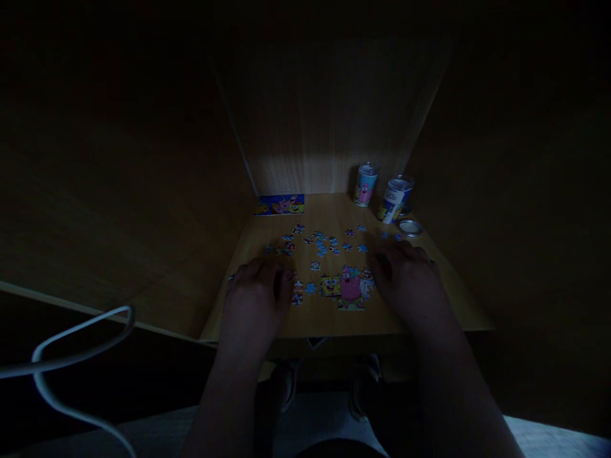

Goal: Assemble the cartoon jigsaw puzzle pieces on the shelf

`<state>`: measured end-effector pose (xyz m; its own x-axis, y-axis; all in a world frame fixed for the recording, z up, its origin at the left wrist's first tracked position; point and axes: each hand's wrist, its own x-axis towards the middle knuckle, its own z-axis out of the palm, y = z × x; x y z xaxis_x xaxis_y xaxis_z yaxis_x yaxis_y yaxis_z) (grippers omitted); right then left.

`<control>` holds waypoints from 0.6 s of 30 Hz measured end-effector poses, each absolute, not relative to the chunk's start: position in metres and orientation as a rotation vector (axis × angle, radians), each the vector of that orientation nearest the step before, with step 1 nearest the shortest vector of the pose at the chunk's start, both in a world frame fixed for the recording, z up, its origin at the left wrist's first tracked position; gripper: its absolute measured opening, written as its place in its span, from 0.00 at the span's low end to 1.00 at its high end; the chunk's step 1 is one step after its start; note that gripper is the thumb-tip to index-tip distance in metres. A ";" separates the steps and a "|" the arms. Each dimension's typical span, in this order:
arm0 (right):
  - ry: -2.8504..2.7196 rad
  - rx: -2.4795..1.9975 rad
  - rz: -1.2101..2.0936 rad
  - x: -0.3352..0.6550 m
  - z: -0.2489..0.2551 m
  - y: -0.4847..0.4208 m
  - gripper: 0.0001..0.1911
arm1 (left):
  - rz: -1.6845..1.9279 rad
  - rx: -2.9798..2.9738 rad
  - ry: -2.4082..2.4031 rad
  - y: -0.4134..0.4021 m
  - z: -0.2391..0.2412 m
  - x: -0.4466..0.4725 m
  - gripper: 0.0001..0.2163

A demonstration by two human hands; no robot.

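Observation:
The light is very dim. My left hand point(258, 289) rests low over the left front of the wooden shelf, fingers curled; whatever lies under its fingertips is too dark to make out. Just right of it is a small group of joined jigsaw pieces point(297, 294), with a single blue piece point(310, 288) alongside. My right hand point(413, 280) is bent at the right edge of a partly joined puzzle point(351, 287) of a yellow and a pink cartoon figure. Its fingers are drawn together, and their tips are hidden. Loose jigsaw pieces point(321, 245) lie scattered beyond both hands.
A picture card point(280, 205) lies at the back left. Two printed cans point(365, 185) point(395, 200) stand at the back right, near a round metal lid point(410, 228). Wooden panels enclose the sides and back. A white cable point(81, 359) loops at lower left.

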<state>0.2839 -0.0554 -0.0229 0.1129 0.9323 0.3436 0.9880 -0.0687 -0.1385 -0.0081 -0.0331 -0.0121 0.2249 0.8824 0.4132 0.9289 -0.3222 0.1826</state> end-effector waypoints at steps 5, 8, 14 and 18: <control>-1.881 -2.057 -0.234 0.285 -0.023 -0.055 0.15 | -0.677 -2.378 -1.754 -0.033 -0.012 -0.008 0.11; -1.880 -2.052 -0.233 0.285 -0.024 -0.055 0.15 | -0.682 -2.378 -1.763 -0.033 -0.011 -0.007 0.11; -1.875 -2.039 -0.220 0.285 -0.024 -0.055 0.15 | -0.669 -2.373 -1.778 -0.034 -0.010 -0.006 0.12; -1.874 -2.044 -0.228 0.284 -0.023 -0.056 0.15 | -0.680 -2.377 -1.767 -0.033 -0.011 -0.007 0.11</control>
<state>0.2841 -0.0556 -0.0228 0.1091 0.9292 0.3532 0.9868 -0.0583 -0.1514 -0.0067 -0.0333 -0.0110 0.2258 0.8842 0.4088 0.9301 -0.3205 0.1794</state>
